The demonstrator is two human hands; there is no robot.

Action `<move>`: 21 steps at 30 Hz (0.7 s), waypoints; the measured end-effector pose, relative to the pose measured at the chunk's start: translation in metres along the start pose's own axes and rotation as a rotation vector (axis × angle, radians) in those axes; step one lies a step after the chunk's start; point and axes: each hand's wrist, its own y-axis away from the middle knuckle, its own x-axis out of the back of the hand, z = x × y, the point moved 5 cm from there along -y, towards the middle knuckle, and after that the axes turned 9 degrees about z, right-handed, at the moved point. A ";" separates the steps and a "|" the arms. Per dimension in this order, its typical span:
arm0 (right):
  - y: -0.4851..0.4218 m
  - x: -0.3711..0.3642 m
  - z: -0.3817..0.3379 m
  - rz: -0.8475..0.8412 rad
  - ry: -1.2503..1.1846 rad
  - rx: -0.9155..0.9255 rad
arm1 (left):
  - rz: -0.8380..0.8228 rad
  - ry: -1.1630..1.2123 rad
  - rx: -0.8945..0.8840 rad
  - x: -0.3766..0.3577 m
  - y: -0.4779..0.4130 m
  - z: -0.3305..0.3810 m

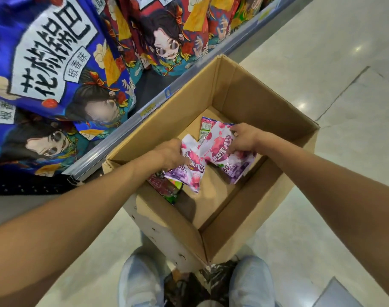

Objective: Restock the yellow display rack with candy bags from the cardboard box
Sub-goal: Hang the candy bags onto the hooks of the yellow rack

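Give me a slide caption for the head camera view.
Inside the cardboard box, the left hand grips one purple candy bag, the right hand a second candy bag, beside shelved snack bags.

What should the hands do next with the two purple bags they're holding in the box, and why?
Probably lift both hands straight up out of the cardboard box. The left hand grips one purple candy bag and the right hand grips the other purple bag, both low between the box walls. The yellow rack is out of view, so clearing the rim comes first.
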 end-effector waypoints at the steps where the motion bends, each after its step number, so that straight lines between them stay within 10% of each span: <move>1: 0.008 0.005 -0.002 0.006 -0.082 -0.012 | 0.059 0.024 0.000 0.003 0.007 0.002; 11: 0.186 0.083 -0.044 -0.102 -0.674 -0.112 | 0.235 0.838 0.102 0.086 0.174 0.039; 21: 0.434 0.246 -0.158 0.038 -1.001 -0.069 | 0.415 1.076 0.089 0.276 0.442 0.110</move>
